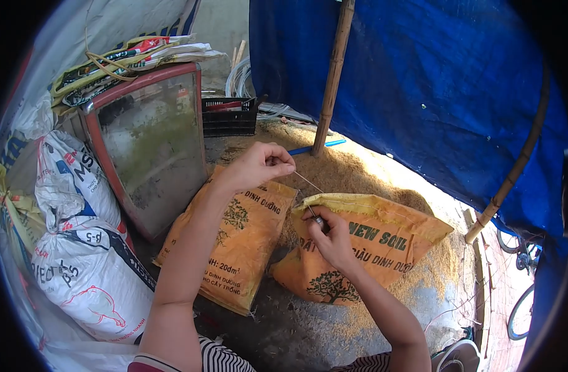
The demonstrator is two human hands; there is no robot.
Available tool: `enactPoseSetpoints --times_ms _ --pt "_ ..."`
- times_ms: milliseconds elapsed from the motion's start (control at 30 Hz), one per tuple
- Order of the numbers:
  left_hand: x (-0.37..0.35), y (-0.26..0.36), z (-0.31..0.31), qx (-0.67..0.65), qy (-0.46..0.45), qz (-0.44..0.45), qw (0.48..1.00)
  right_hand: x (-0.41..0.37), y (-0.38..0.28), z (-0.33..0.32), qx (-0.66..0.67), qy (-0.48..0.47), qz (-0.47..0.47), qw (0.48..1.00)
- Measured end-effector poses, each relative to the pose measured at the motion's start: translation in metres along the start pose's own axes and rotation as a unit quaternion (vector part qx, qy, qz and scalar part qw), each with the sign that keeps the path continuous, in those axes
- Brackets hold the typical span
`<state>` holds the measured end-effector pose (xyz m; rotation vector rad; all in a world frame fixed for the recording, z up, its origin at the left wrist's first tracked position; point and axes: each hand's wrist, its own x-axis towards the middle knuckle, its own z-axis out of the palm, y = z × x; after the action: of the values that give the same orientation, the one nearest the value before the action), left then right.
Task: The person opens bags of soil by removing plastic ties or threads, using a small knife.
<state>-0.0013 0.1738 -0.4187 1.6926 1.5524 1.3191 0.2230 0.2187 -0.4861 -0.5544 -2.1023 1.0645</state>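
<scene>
My left hand point(268, 165) is raised above a flat orange sack point(259, 248), its fingers pinched on a thin string point(309, 183). The string runs taut down to the top left corner of a filled orange sack point(358, 239) marked "NEW SOIL". At that corner my right hand point(328, 234) is closed around a small dark metallic tool, mostly hidden by the fingers. The filled sack's yellow top edge is folded and has a line of stitching along it.
White printed sacks point(92, 273) lie at the left beside a red-framed panel point(150, 136) with folded sacks point(129, 65) on top. Behind are a black crate point(229, 123), a bamboo pole point(333, 77), a blue tarp point(420, 80) and a grain-like pile point(383, 173).
</scene>
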Motion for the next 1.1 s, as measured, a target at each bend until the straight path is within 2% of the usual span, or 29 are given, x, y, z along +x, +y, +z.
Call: enactPoseSetpoints --times_ms 233,333,400,533,600,700,1033,1100 --pt "-0.003 -0.003 -0.002 -0.032 -0.026 0.024 0.999 0.001 -0.005 0.004 0.052 0.005 0.02 0.998" --pt "-0.003 -0.002 0.0 0.017 -0.026 0.03 0.999 0.002 0.001 0.005 0.029 0.008 0.018 0.999" --pt "-0.001 -0.007 0.0 0.062 -0.031 0.027 0.997 0.003 0.004 0.007 0.104 -0.006 0.057 0.993" --pt "-0.003 -0.004 0.001 0.099 -0.021 0.03 0.994 0.003 0.005 0.011 0.162 -0.017 0.094 0.982" --pt "-0.003 -0.004 0.0 0.145 -0.009 0.063 0.987 0.004 0.005 0.013 0.199 -0.02 0.11 0.974" --pt "-0.005 -0.002 0.0 0.135 -0.01 0.07 0.988 0.003 -0.001 0.013 0.23 -0.026 0.138 0.963" --pt "-0.015 0.023 0.001 0.185 -0.031 0.068 0.98 0.002 -0.002 0.011 0.226 -0.045 0.136 0.964" --pt "-0.015 0.024 0.002 0.185 -0.021 0.069 0.98 0.003 -0.005 0.01 0.228 -0.051 0.163 0.959"
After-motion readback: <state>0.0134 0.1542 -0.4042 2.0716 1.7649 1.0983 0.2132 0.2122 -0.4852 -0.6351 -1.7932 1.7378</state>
